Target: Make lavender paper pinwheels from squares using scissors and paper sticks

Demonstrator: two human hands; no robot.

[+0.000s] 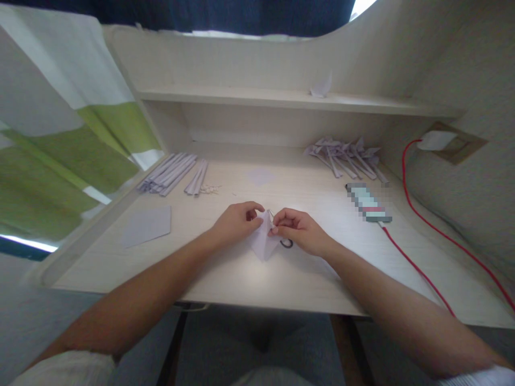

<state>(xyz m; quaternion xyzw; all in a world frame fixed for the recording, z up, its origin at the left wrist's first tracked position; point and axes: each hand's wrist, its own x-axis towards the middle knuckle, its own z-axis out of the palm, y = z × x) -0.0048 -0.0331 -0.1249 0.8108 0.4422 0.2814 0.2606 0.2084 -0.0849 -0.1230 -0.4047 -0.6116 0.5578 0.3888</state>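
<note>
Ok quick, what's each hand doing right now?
Left hand: closed, pinching the folded paper.
Right hand: closed, pinching the same paper's top edge.

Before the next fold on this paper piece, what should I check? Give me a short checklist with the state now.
1. Left hand grips the folded paper: ok.
2. Right hand pinches its other edge: ok.
3. Creases line up: cannot tell, fingers hide them.
4. Black ring on the desk lies beside the paper, under the right hand: not ok.
5. Red cable is away from both hands: ok.
</note>
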